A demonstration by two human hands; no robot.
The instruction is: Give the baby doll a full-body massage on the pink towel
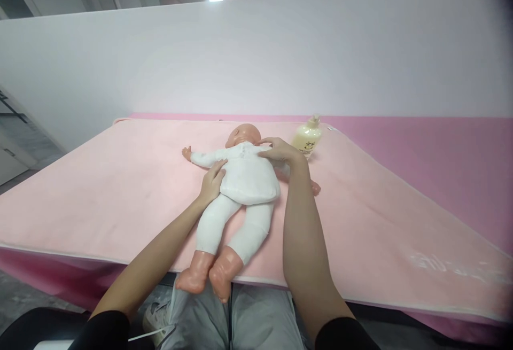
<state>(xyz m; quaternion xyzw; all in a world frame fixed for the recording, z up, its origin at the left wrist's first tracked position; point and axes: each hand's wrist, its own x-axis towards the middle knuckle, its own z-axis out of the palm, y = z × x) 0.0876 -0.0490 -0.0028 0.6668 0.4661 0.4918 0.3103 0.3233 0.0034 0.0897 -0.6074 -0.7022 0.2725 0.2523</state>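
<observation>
A baby doll [250, 176] with a white cloth body and bare plastic head, hands and feet lies stretched out, its head toward the wall and its feet past the table's near edge. My left hand [213, 180] rests against the left side of its torso, fingers laid along the cloth. At the doll's right shoulder is my right hand [281, 150], with thumb and forefinger apart, the thumb on the cloth and the forefinger near the neck. The doll's right arm is partly hidden behind my forearm. Just beyond my right wrist stands a pump bottle [308, 135] of pale yellow liquid.
A light pink towel [132, 179] covers much of the table, with a darker pink surface [441, 163] showing at the right and back. Behind it rises a white partition [256, 61]. My legs in grey trousers [260, 318] are under the near edge.
</observation>
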